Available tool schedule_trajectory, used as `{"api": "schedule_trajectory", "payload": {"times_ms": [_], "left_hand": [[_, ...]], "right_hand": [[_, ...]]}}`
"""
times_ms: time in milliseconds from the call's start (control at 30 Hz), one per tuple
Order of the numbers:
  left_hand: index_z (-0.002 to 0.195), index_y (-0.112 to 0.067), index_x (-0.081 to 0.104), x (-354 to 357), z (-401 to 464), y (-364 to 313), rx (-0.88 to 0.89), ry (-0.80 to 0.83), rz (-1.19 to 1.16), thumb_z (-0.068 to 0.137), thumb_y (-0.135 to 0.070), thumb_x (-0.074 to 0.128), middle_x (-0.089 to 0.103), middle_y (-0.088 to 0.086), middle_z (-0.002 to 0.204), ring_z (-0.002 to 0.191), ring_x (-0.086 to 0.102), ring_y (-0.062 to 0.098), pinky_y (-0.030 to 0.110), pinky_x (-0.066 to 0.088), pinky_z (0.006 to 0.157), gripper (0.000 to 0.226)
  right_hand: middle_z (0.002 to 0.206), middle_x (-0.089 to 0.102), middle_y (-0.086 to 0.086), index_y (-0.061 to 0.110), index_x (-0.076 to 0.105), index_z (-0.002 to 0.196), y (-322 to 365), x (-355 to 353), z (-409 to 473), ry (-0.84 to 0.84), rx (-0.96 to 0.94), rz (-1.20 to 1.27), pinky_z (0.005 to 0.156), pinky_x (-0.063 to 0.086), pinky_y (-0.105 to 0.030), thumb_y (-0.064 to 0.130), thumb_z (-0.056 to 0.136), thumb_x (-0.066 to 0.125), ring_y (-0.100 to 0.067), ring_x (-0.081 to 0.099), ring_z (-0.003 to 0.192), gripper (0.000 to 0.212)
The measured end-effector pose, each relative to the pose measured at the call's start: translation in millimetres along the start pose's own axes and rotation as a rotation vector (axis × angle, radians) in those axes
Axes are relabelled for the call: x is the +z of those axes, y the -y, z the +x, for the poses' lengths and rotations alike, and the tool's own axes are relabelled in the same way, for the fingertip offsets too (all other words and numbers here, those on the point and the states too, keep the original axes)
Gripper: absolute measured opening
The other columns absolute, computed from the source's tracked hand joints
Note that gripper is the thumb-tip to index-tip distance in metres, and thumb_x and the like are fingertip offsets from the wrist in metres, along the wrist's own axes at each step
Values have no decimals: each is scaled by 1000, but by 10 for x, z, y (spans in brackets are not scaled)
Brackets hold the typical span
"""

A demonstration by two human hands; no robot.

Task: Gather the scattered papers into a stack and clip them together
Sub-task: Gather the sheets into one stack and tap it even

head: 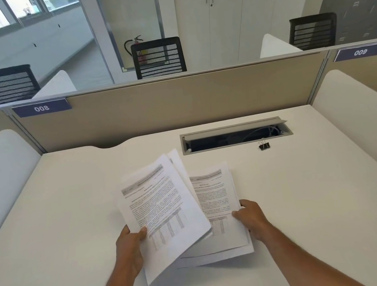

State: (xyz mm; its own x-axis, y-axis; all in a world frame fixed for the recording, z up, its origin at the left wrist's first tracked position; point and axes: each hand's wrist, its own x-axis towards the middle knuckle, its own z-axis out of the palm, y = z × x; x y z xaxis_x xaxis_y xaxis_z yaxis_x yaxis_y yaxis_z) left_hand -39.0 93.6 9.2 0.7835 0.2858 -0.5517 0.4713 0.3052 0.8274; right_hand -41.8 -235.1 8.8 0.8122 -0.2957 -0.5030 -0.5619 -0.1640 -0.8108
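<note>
Gathering about done, squaring is not. Your left hand (130,246) pinches a tilted sheaf (161,210) — thumb on top. Your right hand (250,219) grips the flatter pile (219,211) at 3 o'clock of it, partly underneath. Clip (264,145) untouched at 1 o'clock — well apart.

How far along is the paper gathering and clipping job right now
Partly done. The papers are collected into two bunches rather than spread over the desk. In hand: the left hand grips a tilted bunch of sheets overlapping a second pile that the right hand holds. Left: squaring them into one stack and fitting the binder clip, which sits untouched near the cable tray.
</note>
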Motion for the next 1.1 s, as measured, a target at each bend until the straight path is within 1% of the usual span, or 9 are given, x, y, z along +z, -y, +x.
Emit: {"api": "schedule_trajectory", "payload": {"times_ms": [167,300,500,600,700,800,867,967,1100], "left_hand": [[119,-10,67,212,-70,-55,36,95,99,90,11,60,76,9,110,102,71,36,50,56,89,36],[111,-10,69,361,-149,8,97,136,243,89,7,64,79,8,102,89,77,33,47,62,77,28],[108,-12,65,438,-196,76,145,63,360,89,-6,67,76,6,104,88,75,27,45,62,77,20],[119,-8,59,438,-153,65,118,102,336,87,-8,71,74,10,114,96,74,29,50,61,85,34],[125,-9,57,456,-156,31,82,127,290,86,2,68,74,9,114,98,74,30,51,60,85,42],[110,-15,67,486,-218,6,122,135,316,90,6,63,76,3,106,94,74,27,40,61,78,29],[107,-17,68,497,-261,-28,155,130,320,90,6,62,76,2,105,94,74,26,40,61,76,29],[114,-13,64,545,-314,-109,236,160,326,84,7,63,75,4,110,100,73,27,44,62,81,36],[117,-19,57,672,-419,-278,463,119,345,81,-4,63,69,1,112,102,69,22,43,61,79,39]], "right_hand": [[102,78,-5,14,74,107,32,18,-92,124,-31,122,74,62,-34,0,89,63,-23,75,87,25],[95,80,2,23,76,101,76,72,-177,151,-28,184,80,63,-38,12,86,75,-20,77,86,19],[95,80,-3,19,77,105,65,80,-277,182,19,287,82,63,-43,9,90,70,-26,77,89,20],[98,80,-6,20,77,104,80,99,-323,223,15,321,86,61,-49,8,95,62,-29,76,93,22],[96,79,-4,13,76,97,119,120,-342,222,-14,300,81,62,-43,16,99,56,-26,75,86,20],[83,62,-4,9,54,77,186,131,-325,153,-64,227,66,46,-27,29,99,43,-15,54,67,31],[91,73,6,13,64,86,261,114,-320,164,-131,205,77,54,-27,36,101,46,-11,69,78,33],[106,75,4,21,66,107,412,89,-333,164,-307,106,91,59,-39,18,100,56,-15,73,98,13],[99,71,1,16,62,100,659,107,-395,31,-485,63,78,58,-27,8,98,54,-18,69,93,11]]}}
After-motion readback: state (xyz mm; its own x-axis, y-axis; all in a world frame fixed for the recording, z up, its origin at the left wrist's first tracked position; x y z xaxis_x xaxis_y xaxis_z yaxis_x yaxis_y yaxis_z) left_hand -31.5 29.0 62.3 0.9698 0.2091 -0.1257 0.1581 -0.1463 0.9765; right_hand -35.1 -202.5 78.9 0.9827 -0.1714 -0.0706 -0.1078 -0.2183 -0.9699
